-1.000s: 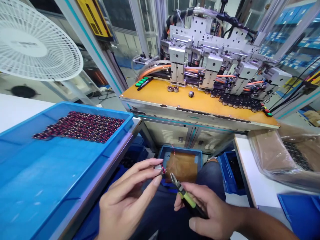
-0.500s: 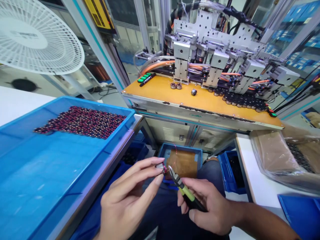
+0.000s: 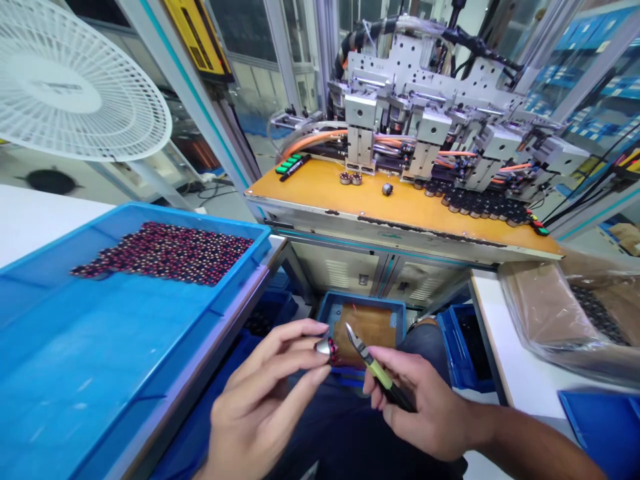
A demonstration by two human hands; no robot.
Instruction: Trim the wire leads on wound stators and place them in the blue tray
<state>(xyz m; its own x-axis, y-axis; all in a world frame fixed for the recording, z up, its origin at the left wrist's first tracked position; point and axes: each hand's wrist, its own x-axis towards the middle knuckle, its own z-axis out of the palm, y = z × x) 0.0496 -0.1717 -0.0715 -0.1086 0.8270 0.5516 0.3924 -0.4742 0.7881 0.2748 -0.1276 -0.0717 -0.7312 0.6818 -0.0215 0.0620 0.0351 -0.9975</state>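
Note:
My left hand (image 3: 260, 407) pinches a small wound coil part (image 3: 327, 347) between thumb and fingertips, held over my lap. My right hand (image 3: 425, 410) grips small cutters with a yellow-green handle (image 3: 373, 370); their open jaws point up and left, a short gap from the coil. A big blue tray (image 3: 75, 373) on my left holds a pile of several red and black coils (image 3: 167, 248) at its far end. Below my hands a small blue bin (image 3: 365, 317) holds copper-coloured scrap wire.
An orange-topped machine bench (image 3: 400, 207) stands ahead with metal heads, loose parts and a row of black parts. A white fan (image 3: 75, 87) is at the upper left. At the right, a white table carries plastic bags (image 3: 565, 313) and a blue bin (image 3: 605, 427).
The cutters' jaws have drawn back a little from the coil and now stand open to its right. The wire tail seen rising from the coil earlier no longer shows.

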